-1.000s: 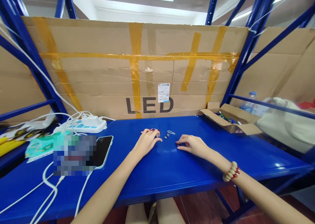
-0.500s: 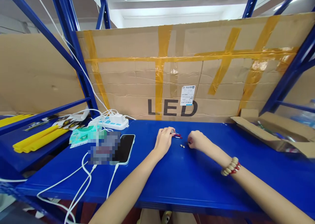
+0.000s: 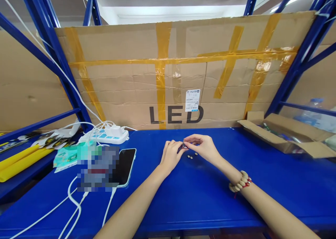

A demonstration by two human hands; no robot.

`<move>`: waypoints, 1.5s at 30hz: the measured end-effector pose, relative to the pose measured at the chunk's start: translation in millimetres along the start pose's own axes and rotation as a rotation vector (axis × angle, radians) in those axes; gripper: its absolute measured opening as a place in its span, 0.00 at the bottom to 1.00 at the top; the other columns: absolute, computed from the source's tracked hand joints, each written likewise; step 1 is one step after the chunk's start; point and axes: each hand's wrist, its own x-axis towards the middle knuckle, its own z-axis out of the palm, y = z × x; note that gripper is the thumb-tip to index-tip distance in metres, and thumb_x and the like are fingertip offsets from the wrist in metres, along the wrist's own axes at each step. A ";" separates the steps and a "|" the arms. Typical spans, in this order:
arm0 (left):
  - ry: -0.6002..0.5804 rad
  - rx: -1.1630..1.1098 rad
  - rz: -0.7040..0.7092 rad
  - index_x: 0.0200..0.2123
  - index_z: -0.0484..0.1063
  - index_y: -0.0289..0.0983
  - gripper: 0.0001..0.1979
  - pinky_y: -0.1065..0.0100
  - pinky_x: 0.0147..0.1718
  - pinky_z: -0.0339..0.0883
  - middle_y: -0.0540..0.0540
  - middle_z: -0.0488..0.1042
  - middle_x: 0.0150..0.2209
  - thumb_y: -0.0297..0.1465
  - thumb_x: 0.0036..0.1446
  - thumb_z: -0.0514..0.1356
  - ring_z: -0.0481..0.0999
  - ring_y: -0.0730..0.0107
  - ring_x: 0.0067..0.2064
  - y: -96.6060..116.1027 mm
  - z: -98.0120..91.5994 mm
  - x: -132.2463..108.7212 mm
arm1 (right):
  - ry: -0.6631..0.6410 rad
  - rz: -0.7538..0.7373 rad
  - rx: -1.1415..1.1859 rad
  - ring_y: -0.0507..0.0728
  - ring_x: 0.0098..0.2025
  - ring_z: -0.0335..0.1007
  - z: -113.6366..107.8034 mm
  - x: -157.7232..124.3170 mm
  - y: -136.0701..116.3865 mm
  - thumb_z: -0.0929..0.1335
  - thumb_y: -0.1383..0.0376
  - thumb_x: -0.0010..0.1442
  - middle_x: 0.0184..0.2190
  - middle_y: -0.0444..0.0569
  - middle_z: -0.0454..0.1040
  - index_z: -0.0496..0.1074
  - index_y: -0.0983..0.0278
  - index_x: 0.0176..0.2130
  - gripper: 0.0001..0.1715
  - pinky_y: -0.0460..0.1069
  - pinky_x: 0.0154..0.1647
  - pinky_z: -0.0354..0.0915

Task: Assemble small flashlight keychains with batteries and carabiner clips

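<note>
My left hand (image 3: pixel 170 156) is closed around a small dark red, shiny item (image 3: pixel 181 147), whose exact kind I cannot make out. Thumb and fingers of my right hand (image 3: pixel 202 148) come together at the right end of that same item, so both hands meet over the blue tabletop. Just below the fingers lie three tiny silvery round pieces (image 3: pixel 191 157), like button cells. Part of the red item is hidden behind the fingers. A beaded bracelet (image 3: pixel 239 183) circles my right wrist.
To the left are a phone (image 3: pixel 127 167) with white cables, a power strip (image 3: pixel 112 135), a green packet (image 3: pixel 68 155) and yellow tubes (image 3: pixel 25 158). An open cardboard box (image 3: pixel 286 134) stands at right. A large cardboard sheet (image 3: pixel 126 88) closes off the back.
My right hand has left the tabletop and come up left to the item in my left hand. Three silvery pieces now show where two did. The view has turned slightly right.
</note>
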 end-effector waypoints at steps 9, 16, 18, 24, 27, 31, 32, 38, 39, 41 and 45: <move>0.066 0.056 0.069 0.31 0.71 0.37 0.07 0.64 0.35 0.57 0.48 0.75 0.29 0.32 0.58 0.55 0.69 0.68 0.32 -4.3 1.9 -1.9 | -0.016 -0.107 -0.058 0.55 0.33 0.74 1.9 -4.6 -3.1 0.69 0.62 0.50 0.31 0.49 0.78 0.76 0.65 0.35 0.11 0.48 0.34 0.70; 0.023 0.044 0.056 0.36 0.72 0.39 0.07 0.64 0.36 0.58 0.49 0.74 0.29 0.33 0.56 0.57 0.68 0.68 0.32 -7.4 2.5 -1.5 | -0.155 -0.122 -0.218 0.54 0.33 0.73 -3.6 -2.2 -3.4 0.65 0.61 0.56 0.34 0.48 0.78 0.72 0.62 0.45 0.17 0.48 0.33 0.68; 0.014 0.043 0.031 0.37 0.72 0.39 0.07 0.64 0.37 0.58 0.49 0.74 0.29 0.33 0.56 0.57 0.69 0.68 0.33 -7.3 1.3 -0.8 | -0.160 -0.109 -0.176 0.53 0.34 0.73 -14.6 3.6 -5.2 0.64 0.60 0.56 0.35 0.48 0.78 0.72 0.63 0.45 0.17 0.47 0.33 0.67; 0.078 -0.029 0.015 0.34 0.72 0.39 0.05 0.65 0.40 0.59 0.49 0.74 0.34 0.32 0.55 0.58 0.68 0.68 0.37 -5.2 -6.6 -0.1 | -0.109 0.000 -0.434 0.54 0.30 0.70 -74.9 0.9 -3.5 0.68 0.54 0.49 0.33 0.47 0.77 0.76 0.62 0.33 0.16 0.48 0.31 0.63; 0.124 -0.078 0.045 0.34 0.73 0.40 0.04 0.66 0.41 0.60 0.50 0.75 0.36 0.30 0.54 0.59 0.68 0.68 0.39 -1.9 -8.7 0.1 | -0.379 0.161 -0.731 0.55 0.31 0.69 -100.1 -23.1 -2.7 0.71 0.51 0.43 0.33 0.44 0.76 0.77 0.57 0.30 0.16 0.47 0.27 0.59; 0.106 -0.099 0.093 0.34 0.73 0.40 0.04 0.66 0.40 0.60 0.51 0.76 0.36 0.30 0.53 0.60 0.69 0.69 0.37 2.2 -7.4 -0.1 | -0.465 0.243 -0.779 0.55 0.32 0.69 -116.9 -55.5 3.3 0.70 0.48 0.43 0.36 0.45 0.75 0.76 0.56 0.33 0.20 0.46 0.26 0.58; 0.102 -0.099 0.100 0.34 0.73 0.40 0.04 0.66 0.40 0.60 0.51 0.76 0.36 0.30 0.53 0.60 0.69 0.69 0.37 2.6 -6.9 -0.3 | -0.468 0.233 -0.753 0.55 0.32 0.69 -118.8 -61.0 6.9 0.69 0.47 0.44 0.36 0.45 0.75 0.77 0.56 0.34 0.20 0.46 0.27 0.58; 0.147 -0.060 0.081 0.34 0.73 0.40 0.05 0.66 0.39 0.61 0.49 0.75 0.33 0.32 0.54 0.59 0.69 0.68 0.36 1.6 -6.3 -2.2 | -0.423 0.150 -0.593 0.53 0.31 0.67 -116.5 -72.4 30.2 0.66 0.49 0.51 0.33 0.47 0.75 0.77 0.58 0.32 0.18 0.47 0.31 0.60; 0.151 -0.054 0.080 0.34 0.72 0.40 0.05 0.66 0.39 0.62 0.49 0.75 0.33 0.32 0.54 0.59 0.69 0.68 0.36 1.6 -6.6 -2.5 | -0.409 0.142 -0.602 0.53 0.31 0.67 -114.4 -72.1 30.6 0.66 0.50 0.52 0.33 0.46 0.75 0.77 0.58 0.32 0.17 0.47 0.31 0.60; 0.156 -0.053 0.084 0.36 0.71 0.40 0.05 0.66 0.40 0.62 0.50 0.75 0.34 0.32 0.54 0.59 0.69 0.68 0.36 2.2 -7.3 -3.2 | -0.393 0.130 -0.639 0.53 0.30 0.67 -109.1 -70.5 27.1 0.65 0.52 0.52 0.33 0.45 0.74 0.77 0.58 0.31 0.15 0.46 0.29 0.59; 0.196 -0.120 0.074 0.39 0.65 0.39 0.08 0.65 0.41 0.63 0.49 0.76 0.37 0.32 0.55 0.58 0.70 0.68 0.38 4.4 -8.6 -4.4 | -0.398 0.111 -0.763 0.52 0.28 0.67 -95.9 -64.2 9.7 0.66 0.60 0.51 0.31 0.44 0.75 0.76 0.58 0.29 0.09 0.45 0.25 0.55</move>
